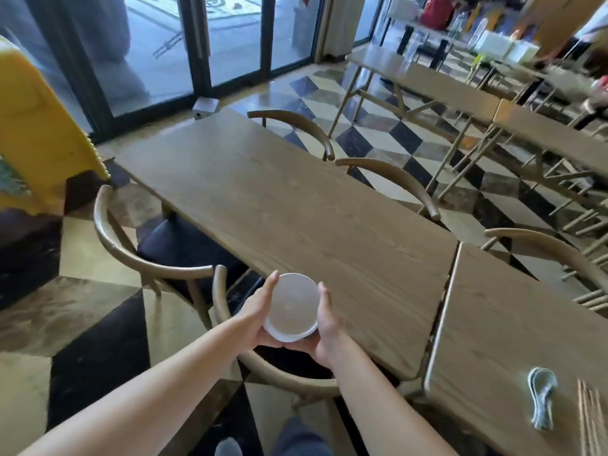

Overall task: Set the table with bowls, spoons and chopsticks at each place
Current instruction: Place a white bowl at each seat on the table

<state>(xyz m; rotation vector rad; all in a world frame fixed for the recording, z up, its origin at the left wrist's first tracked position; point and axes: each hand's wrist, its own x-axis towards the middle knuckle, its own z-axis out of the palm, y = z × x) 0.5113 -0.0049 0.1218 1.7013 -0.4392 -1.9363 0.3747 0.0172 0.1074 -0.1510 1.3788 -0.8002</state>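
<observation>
Standing between the person and the long wooden counter (296,205) is a curved-back wooden chair (227,311), its top rail directly below the hands. A second chair with a dark seat (158,251) is drawn up to the same near side, further left, and three more chair backs (296,126) are seen along the far side. The long counter is bare. A narrow gap separates it from a second wooden counter (510,324) at the right. On that second counter a nested stack of pale spoons (541,399) is laid near the front edge, with a bundle of wooden chopsticks (590,419) just beside it to the right. A stack of white bowls (291,307) is held over the near edge of the long counter, not set down; the uppermost bowl is seen to be empty. The left hand (260,311) and right hand (329,320) are cupped against opposite sides, fingers (272,282) pressed together along the bowl walls.
</observation>
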